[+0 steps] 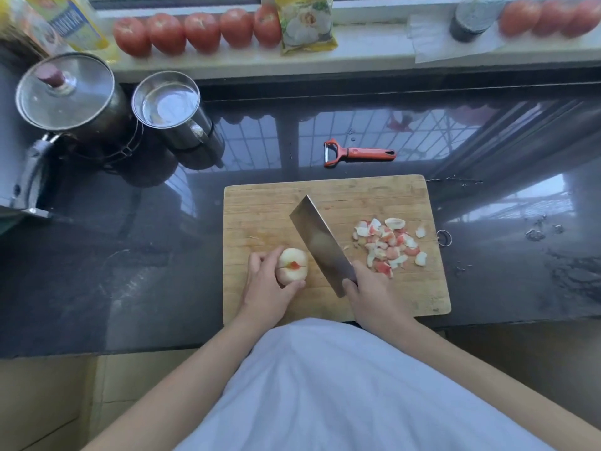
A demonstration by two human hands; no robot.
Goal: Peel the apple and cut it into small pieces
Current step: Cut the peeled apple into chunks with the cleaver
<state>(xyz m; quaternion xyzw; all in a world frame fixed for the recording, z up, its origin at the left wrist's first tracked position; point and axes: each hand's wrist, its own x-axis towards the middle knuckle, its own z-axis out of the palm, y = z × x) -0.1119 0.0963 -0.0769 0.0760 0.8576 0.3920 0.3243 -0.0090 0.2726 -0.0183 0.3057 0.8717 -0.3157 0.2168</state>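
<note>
A pale bamboo cutting board (374,196), rectangular with rounded corners and scored by fine lines, lies on a dark, glossy stone surface (162,288) that mirrors the window grid. On the board's near left part sits the peeled apple (291,266), round and cream-white, with a small red patch of skin left at its dimple (a thin line runs across that spot). The left hand (266,288) cups it from the left, fingers curled over the far side and thumb pressed at the near side. The right hand (364,291) is wrapped tight around the handle of a broad, rectangular steel cleaver (320,244), whose flat blade slants up and to the far left, just right of the apple and not touching it. Both forearms reach forward from the near edge. On the board's right part lies a loose heap of red-and-white peelings (388,244). Beyond the board rests a red plastic peeler (357,153), and at far left stand a lidded metal pot (71,96) and a steel mug (172,109).
</note>
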